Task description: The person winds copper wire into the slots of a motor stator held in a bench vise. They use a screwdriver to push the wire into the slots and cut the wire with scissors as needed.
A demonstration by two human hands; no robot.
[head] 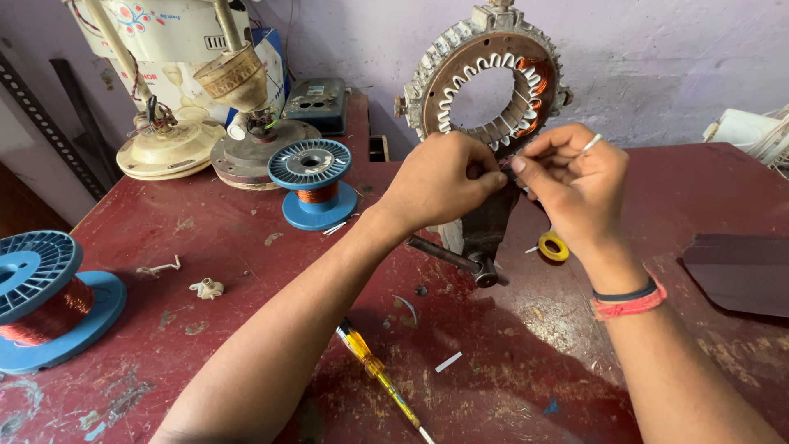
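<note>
We see the stator ring (491, 78) standing upright in a vise (485, 234) at twelve o'clock on the table (246, 247). Both hands meet at its lower edge, the left hand (440, 177) beside the right hand (571, 185). A wire spool (314, 181) sits at ten o'clock, another spool (45, 300) at nine, a screwdriver (378, 370) at six, a tape roll (553, 247) just right of the vise.

1. There is just one view, from a camera on the person's head.
2. It looks forward and down at the red table (164, 230), toward the wall.
3. It is close, maybe arm's reach from the hands.
</note>
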